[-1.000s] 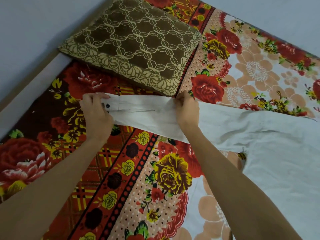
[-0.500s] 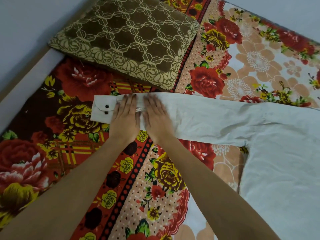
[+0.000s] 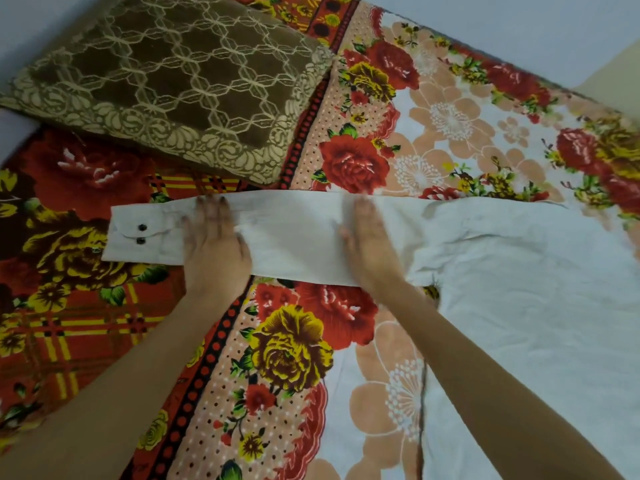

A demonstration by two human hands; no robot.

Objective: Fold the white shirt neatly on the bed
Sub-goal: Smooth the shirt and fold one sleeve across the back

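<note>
The white shirt (image 3: 519,271) lies spread on the flowered bed sheet (image 3: 294,358), its body at the right. One long sleeve (image 3: 294,237) stretches flat to the left and ends in a cuff (image 3: 138,233) with two dark buttons. My left hand (image 3: 214,247) lies flat, palm down, on the sleeve just right of the cuff. My right hand (image 3: 367,244) lies flat on the sleeve nearer the shoulder. Both hands have fingers straight and grip nothing. They look motion-blurred.
A brown pillow (image 3: 173,81) with a gold lattice pattern lies just behind the sleeve at the upper left. A pale wall borders the bed along the top and left. The sheet continues toward me and to the far right.
A second ago my hands pinched the sleeve near cuff and middle. They then laid it flat, pressed side by side, and have now slid apart along the sleeve, the right one toward the shoulder.
</note>
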